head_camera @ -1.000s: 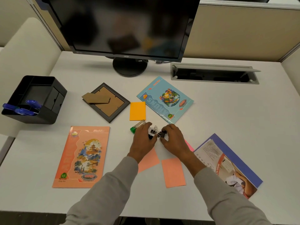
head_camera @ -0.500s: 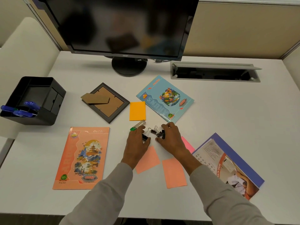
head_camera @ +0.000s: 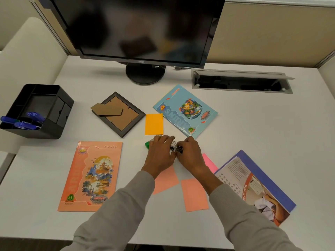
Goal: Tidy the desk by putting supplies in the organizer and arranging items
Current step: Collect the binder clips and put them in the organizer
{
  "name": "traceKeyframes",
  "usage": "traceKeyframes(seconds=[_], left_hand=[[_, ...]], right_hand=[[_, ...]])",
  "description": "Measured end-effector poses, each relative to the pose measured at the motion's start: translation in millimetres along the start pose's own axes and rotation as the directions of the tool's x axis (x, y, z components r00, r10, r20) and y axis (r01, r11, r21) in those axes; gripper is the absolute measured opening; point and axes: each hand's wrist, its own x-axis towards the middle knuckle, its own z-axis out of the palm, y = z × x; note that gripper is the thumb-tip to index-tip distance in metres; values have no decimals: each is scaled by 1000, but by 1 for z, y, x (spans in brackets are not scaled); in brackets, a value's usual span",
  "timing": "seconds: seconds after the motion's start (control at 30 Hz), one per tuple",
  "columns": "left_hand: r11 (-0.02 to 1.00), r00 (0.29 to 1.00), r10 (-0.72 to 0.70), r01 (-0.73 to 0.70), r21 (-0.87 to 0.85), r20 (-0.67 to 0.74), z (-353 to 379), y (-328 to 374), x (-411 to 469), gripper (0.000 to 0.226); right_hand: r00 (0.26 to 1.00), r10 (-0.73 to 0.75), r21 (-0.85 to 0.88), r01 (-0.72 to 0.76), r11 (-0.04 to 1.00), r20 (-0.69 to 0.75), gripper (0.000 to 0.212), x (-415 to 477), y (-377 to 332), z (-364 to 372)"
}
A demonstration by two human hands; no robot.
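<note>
While the binder clips (head_camera: pixel 175 148) are lying at the middle of the desk (head_camera: pixel 253 127), they are being pinched between 2 hands. The left hand (head_camera: pixel 160 153) is being curled over them from the left. The right hand (head_camera: pixel 190 153) is being closed on their black bodies from the right. A green-ended tube (head_camera: pixel 147 144) is being partly covered by the left hand. The organizer (head_camera: pixel 45 133), with blue pens (head_camera: pixel 27 125) in its near compartment, is standing well apart at the far left. An orange note (head_camera: pixel 154 124) is lying just beyond the hands, and 2 salmon notes (head_camera: pixel 194 194) are being overlapped by the forearms.
</note>
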Motion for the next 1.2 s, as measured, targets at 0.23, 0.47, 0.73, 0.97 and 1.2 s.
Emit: traceKeyframes(seconds=[0.23,0.47,0.73,0.97,1.2], left_hand=[[984,994,-46,28,178,96,-4,5,15,57],[976,992,-70,46,213,108,-3,12,23,31],[987,994,-103,96,131,47,4,16,24,29],[987,997,-78,73,-147,-27,2,15,19,32],[934,990,-91,48,-355,-106,-3,13,16,32]], right_hand=[[1000,-5,-40,5,999,0,17,4,6,-3],[1000,12,7,-12,1000,-2,21,0,11,-4],[996,38,153,-25,988,-81,20,-6,19,-4],[997,7,182,6,983,-73,25,-5,31,-7],[987,84,344,-33,939,-134,24,-1,30,-13]])
